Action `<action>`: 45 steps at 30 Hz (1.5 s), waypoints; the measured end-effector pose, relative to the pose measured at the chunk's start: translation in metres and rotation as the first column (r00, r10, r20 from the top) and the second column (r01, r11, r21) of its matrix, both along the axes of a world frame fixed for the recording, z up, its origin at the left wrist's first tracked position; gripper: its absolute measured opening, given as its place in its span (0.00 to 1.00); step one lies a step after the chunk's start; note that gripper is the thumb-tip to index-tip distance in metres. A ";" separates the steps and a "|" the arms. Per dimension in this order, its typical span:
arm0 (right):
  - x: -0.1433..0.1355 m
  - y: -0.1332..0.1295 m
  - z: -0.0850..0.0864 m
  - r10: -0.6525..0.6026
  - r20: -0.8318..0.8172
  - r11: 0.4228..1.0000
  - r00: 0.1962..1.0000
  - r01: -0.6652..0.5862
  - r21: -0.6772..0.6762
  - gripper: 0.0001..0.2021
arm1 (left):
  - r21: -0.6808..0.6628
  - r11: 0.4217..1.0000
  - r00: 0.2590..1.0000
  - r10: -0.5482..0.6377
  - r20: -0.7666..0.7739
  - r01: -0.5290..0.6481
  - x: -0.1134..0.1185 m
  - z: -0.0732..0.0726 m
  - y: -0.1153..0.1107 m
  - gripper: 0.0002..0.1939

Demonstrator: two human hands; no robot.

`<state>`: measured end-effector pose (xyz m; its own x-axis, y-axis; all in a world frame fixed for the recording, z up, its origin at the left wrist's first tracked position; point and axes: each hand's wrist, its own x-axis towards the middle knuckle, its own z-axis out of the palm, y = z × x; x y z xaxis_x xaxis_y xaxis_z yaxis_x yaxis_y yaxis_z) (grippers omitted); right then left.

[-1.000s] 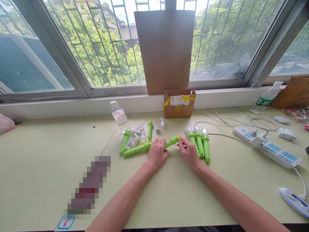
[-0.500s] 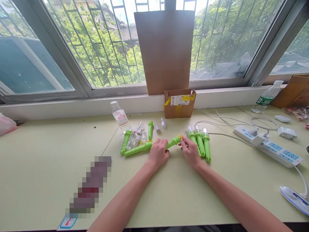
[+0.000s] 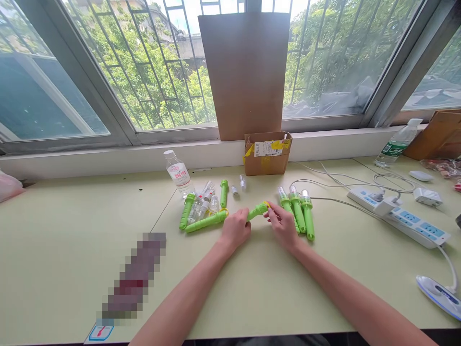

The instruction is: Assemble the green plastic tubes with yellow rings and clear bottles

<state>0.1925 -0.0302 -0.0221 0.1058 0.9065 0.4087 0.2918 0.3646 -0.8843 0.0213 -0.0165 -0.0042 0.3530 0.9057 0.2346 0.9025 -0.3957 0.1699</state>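
Negligible movement since earlier frame: left hand (image 3: 236,227) closed round green tube (image 3: 256,212) over table (image 3: 288,298), right hand (image 3: 281,225) pinching yellow ring (image 3: 267,204) at its ribbed end; ring-fitting judged in hand, seating too small to confirm, next move needing steady left hold

On the bench (image 3: 262,298), at frame centre: a handle (image 3: 255,213) in the left-hand fingers (image 3: 243,214), with a ring (image 3: 266,204) at its right end in the right-hand fingers (image 3: 274,213). Just left, a second handle (image 3: 205,223), with small covers (image 3: 195,210) piled behind. Farther back, left, a water bottle (image 3: 179,175). Right of both hands, three capped handles (image 3: 297,211). At upper centre, a carton (image 3: 266,166) before a cardboard sheet (image 3: 245,77).
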 end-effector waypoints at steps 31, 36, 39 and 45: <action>0.004 0.001 -0.002 0.071 -0.073 0.997 0.995 -0.070 0.027 0.18 | -0.056 0.996 0.993 -0.070 -0.094 0.065 -0.001 0.007 -0.003 0.12; 0.003 0.001 -0.002 0.065 -0.117 0.998 0.991 -0.064 0.009 0.16 | -0.044 0.997 0.992 -0.069 -0.106 0.065 -0.001 0.005 -0.003 0.12; 0.003 0.002 -0.002 0.058 -0.154 0.998 0.986 -0.061 -0.013 0.16 | -0.036 0.997 0.990 -0.066 -0.128 0.062 -0.001 0.004 -0.003 0.13; 0.004 0.003 -0.002 0.046 -0.220 0.993 0.974 -0.068 -0.095 0.19 | -0.030 0.998 0.984 -0.067 -0.162 0.063 -0.001 0.004 -0.002 0.14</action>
<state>0.1963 -0.0271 -0.0241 0.1287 0.9490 0.2879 0.0702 0.2808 -0.9572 0.0205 -0.0190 0.0001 0.4427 0.8846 0.1469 0.8916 -0.4516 0.0329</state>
